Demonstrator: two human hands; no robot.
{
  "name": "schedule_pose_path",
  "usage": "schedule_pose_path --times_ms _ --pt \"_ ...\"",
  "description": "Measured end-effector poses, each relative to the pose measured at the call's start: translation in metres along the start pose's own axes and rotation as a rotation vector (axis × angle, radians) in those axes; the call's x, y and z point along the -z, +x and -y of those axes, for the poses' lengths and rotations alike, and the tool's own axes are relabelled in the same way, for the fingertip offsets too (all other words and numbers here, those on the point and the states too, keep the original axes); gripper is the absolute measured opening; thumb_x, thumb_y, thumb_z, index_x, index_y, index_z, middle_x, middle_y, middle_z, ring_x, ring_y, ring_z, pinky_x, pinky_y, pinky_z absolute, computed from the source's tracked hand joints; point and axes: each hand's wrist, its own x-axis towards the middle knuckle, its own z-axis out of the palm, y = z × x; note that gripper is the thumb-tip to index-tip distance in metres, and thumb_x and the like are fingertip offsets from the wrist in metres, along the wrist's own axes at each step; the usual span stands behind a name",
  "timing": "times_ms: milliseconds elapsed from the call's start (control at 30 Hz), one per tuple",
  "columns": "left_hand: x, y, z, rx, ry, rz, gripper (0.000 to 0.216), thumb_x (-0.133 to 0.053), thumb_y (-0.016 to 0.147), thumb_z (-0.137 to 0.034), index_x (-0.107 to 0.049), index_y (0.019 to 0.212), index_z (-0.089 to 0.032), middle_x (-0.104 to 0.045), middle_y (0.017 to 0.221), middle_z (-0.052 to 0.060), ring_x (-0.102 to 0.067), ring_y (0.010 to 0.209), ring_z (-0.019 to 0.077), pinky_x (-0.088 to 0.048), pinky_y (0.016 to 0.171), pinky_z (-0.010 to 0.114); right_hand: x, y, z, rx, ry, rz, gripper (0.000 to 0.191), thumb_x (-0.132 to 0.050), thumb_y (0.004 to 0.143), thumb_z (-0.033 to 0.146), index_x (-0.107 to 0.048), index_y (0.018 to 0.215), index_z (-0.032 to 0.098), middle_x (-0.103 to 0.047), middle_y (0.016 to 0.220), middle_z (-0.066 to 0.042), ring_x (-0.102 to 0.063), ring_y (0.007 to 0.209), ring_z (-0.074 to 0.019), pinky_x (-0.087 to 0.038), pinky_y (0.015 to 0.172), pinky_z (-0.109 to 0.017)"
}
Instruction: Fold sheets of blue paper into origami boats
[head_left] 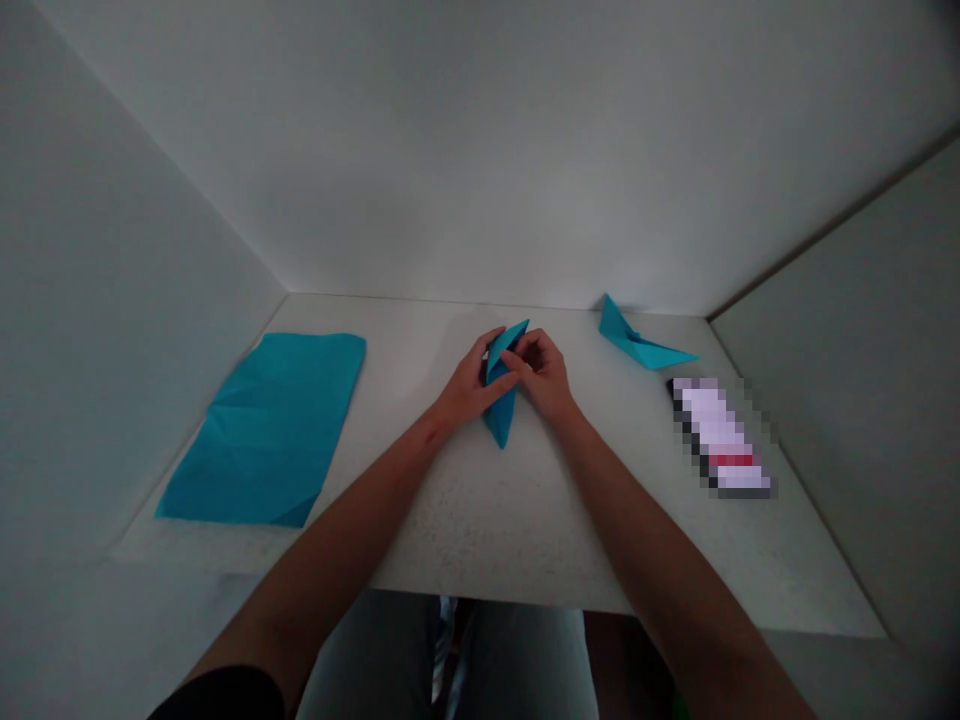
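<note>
A partly folded blue paper piece [501, 415] lies at the middle of the white table [480, 520], long and pointed, with one tip toward me and one away. My left hand [472, 382] pinches its left side, fingers closed on the paper. From the right, my right hand [544, 375] grips the upper part, fingers curled over the fold. Both hands meet over the piece.
A stack of flat blue paper sheets [266, 430] lies at the left of the table. A finished folded blue paper shape [637, 342] sits at the back right. A blurred-out flat object [721, 437] lies at the right. White walls close the table on three sides.
</note>
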Motion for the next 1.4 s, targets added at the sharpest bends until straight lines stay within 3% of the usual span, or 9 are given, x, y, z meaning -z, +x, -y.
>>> schedule_pose_path --times_ms 167,367,667,867,967,1067,1167,1300,1400 --pt "0.002 -0.001 -0.002 0.07 -0.039 0.061 0.073 -0.068 0.104 -0.057 -0.052 0.165 -0.021 -0.072 0.151 0.018 -0.077 0.114 0.0282 -0.065 0.095 0.042 0.003 0.002 -0.001 -0.031 0.073 -0.021 0.049 -0.077 0.094 0.071 -0.052 0.092 0.03 -0.062 0.078 0.003 -0.055 0.07 -0.0175 -0.048 0.066 -0.034" --pt "0.001 -0.001 -0.004 0.043 0.041 0.002 0.065 -0.057 0.108 -0.046 -0.053 0.167 -0.019 -0.064 0.166 0.016 -0.066 0.145 0.0323 -0.052 0.127 0.051 0.007 0.004 -0.004 -0.081 0.075 -0.007 0.046 -0.076 0.095 0.069 -0.054 0.091 0.029 -0.065 0.075 0.003 -0.051 0.062 -0.0157 -0.043 0.06 -0.033" --pt "0.003 0.002 -0.002 0.067 0.002 -0.068 0.058 -0.053 0.112 -0.047 -0.059 0.165 -0.025 -0.061 0.172 0.012 -0.056 0.161 0.0306 -0.039 0.139 0.052 0.005 0.004 -0.009 -0.101 0.039 -0.013 0.048 -0.087 0.088 0.068 -0.06 0.095 0.029 -0.068 0.081 0.003 -0.057 0.068 -0.0158 -0.045 0.061 -0.031" --pt "0.002 0.001 0.0 0.004 0.061 0.02 0.066 -0.053 0.115 -0.058 -0.05 0.173 -0.026 -0.049 0.182 0.012 -0.043 0.171 0.0305 -0.028 0.145 0.053 0.006 0.004 -0.01 -0.072 -0.021 -0.026 0.047 -0.081 0.094 0.07 -0.063 0.089 0.027 -0.064 0.082 0.001 -0.057 0.075 -0.0174 -0.048 0.067 -0.032" --pt "-0.002 0.001 0.006 0.008 0.062 -0.009 0.075 -0.062 0.111 -0.063 -0.046 0.175 -0.027 -0.053 0.178 0.015 -0.056 0.159 0.0332 -0.043 0.136 0.054 0.006 0.005 -0.008 -0.05 -0.022 -0.023 0.045 -0.077 0.097 0.069 -0.066 0.09 0.026 -0.066 0.084 0.0 -0.058 0.079 -0.0184 -0.05 0.074 -0.034" --pt "-0.004 0.002 0.011 0.053 0.011 -0.107 0.076 -0.069 0.107 -0.064 -0.046 0.172 -0.031 -0.063 0.165 0.016 -0.076 0.123 0.0279 -0.064 0.108 0.046 0.005 0.007 -0.006 -0.051 0.017 -0.053 0.041 -0.074 0.096 0.065 -0.066 0.086 0.026 -0.064 0.08 0.001 -0.055 0.075 -0.0175 -0.047 0.071 -0.032" --pt "-0.001 0.006 0.014 0.051 -0.016 -0.247 0.065 -0.072 0.105 -0.062 -0.056 0.161 -0.032 -0.069 0.154 0.014 -0.077 0.105 0.023 -0.066 0.09 0.038 0.005 0.009 -0.005 -0.082 0.053 -0.059 0.031 -0.073 0.09 0.054 -0.063 0.08 0.026 -0.057 0.075 0.002 -0.049 0.069 -0.0159 -0.043 0.066 -0.031" --pt "0.012 0.012 0.018 0.02 0.027 -0.417 0.05 -0.072 0.104 -0.061 -0.064 0.144 -0.032 -0.075 0.139 0.012 -0.077 0.106 0.0232 -0.065 0.087 0.036 0.007 0.009 -0.003 -0.114 0.119 -0.021 0.026 -0.069 0.081 0.045 -0.057 0.069 0.026 -0.045 0.068 0.003 -0.043 0.065 -0.0157 -0.04 0.064 -0.031" --pt "0.025 0.017 0.023 -0.01 0.056 -0.52 0.045 -0.075 0.102 -0.06 -0.068 0.133 -0.028 -0.078 0.129 0.012 -0.077 0.11 0.0243 -0.065 0.095 0.038 0.01 0.008 -0.002 -0.103 0.176 0.007 0.027 -0.069 0.075 0.044 -0.054 0.063 0.025 -0.046 0.073 0.0 -0.043 0.067 -0.0156 -0.04 0.062 -0.031"
